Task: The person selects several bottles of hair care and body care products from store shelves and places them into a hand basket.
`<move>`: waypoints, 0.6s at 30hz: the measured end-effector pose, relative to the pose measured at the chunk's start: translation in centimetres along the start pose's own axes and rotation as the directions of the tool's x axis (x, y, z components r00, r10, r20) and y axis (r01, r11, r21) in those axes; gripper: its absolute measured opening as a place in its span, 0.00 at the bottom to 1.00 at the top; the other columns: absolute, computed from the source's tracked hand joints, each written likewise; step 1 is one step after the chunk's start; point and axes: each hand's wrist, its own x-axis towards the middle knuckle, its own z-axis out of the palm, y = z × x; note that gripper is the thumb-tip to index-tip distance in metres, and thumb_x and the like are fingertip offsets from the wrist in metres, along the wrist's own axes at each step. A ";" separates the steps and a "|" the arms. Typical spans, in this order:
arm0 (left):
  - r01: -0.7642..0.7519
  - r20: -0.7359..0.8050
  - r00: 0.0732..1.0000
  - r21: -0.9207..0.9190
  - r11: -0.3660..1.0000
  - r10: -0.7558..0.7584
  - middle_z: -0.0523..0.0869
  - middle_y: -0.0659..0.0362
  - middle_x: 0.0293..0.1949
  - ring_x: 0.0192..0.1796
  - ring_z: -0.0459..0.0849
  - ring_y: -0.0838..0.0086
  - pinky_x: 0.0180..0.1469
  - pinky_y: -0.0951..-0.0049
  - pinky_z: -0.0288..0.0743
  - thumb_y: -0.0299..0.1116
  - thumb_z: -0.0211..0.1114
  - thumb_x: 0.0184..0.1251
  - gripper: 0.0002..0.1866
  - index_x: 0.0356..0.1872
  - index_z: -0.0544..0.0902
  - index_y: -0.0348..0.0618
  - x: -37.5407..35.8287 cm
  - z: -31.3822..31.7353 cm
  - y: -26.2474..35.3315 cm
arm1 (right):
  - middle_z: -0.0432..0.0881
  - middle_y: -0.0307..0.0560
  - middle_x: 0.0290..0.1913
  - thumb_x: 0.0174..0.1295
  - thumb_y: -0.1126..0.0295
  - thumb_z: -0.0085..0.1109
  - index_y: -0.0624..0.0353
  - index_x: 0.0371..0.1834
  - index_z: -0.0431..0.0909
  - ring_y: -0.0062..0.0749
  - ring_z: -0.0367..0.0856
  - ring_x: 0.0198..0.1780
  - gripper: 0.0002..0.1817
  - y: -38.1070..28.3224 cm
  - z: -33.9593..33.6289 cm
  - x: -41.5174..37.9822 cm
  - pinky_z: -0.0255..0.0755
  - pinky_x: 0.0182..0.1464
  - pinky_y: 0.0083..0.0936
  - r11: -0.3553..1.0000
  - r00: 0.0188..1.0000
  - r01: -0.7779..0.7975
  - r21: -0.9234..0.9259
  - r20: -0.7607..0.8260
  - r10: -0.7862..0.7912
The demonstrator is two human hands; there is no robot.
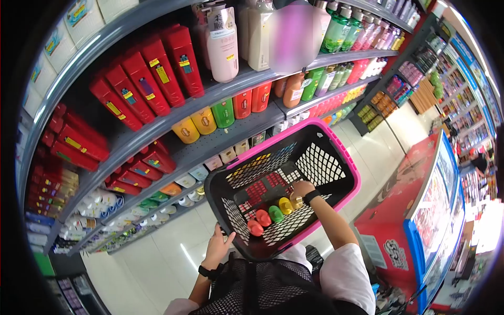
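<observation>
A black mesh shopping basket with a pink rim [350,173] is tilted up in front of me. My left hand [217,245], with a black wristband, holds its near corner from below. Reaching into the basket, my right hand [302,189], which wears a black watch, closes on a golden-capped bottle [296,201]. Next to that bottle, on the basket's floor, lie a yellow bottle [286,206], a green one [276,213] and two red ones [259,222] in a row.
Store shelves on the left carry red boxes [147,79], large pink and white bottles [223,44] and a row of small yellow, green and red bottles [223,113]. A red and blue freezer chest [420,210] stands on the right. A tiled aisle [378,152] runs ahead.
</observation>
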 end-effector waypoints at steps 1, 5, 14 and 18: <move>0.047 0.011 0.999 0.071 0.996 -0.048 0.79 0.35 0.51 0.50 0.80 0.40 0.51 0.53 0.75 0.43 0.63 0.64 0.43 0.70 0.47 0.36 -0.5 1.3 0.4 | 0.82 0.53 0.51 0.40 0.61 0.66 0.58 0.54 0.77 0.51 0.83 0.50 0.33 0.5 1.7 1.0 0.76 0.39 0.65 1.000 0.996 -0.012 0.006 0.091 0.011; 0.172 -0.175 0.969 -0.039 0.984 -0.176 0.80 0.35 0.49 0.49 0.81 0.40 0.49 0.54 0.76 0.34 0.66 0.61 0.47 0.71 0.42 0.37 -3.3 4.9 2.1 | 0.83 0.56 0.50 0.46 0.63 0.64 0.62 0.59 0.72 0.52 0.81 0.53 0.33 2.4 9.2 5.0 0.78 0.46 0.57 0.985 0.870 0.166 -0.055 0.479 -0.120; 0.301 -0.438 0.850 -0.050 0.952 -0.292 0.78 0.33 0.51 0.50 0.80 0.40 0.49 0.54 0.76 0.32 0.65 0.61 0.44 0.71 0.45 0.36 -9.4 11.1 4.0 | 0.83 0.59 0.49 0.50 0.65 0.62 0.69 0.64 0.60 0.49 0.82 0.52 0.38 2.1 13.9 4.3 0.77 0.50 0.39 0.995 0.978 0.071 0.066 0.192 -0.082; 0.319 -0.470 0.824 -0.075 0.945 -0.316 0.77 0.32 0.52 0.50 0.79 0.39 0.49 0.53 0.76 0.29 0.65 0.59 0.43 0.70 0.46 0.36 -9.8 11.7 3.6 | 0.83 0.58 0.48 0.54 0.63 0.59 0.64 0.65 0.60 0.48 0.82 0.52 0.35 2.1 13.2 3.3 0.76 0.50 0.40 0.991 0.966 0.132 0.003 0.224 -0.129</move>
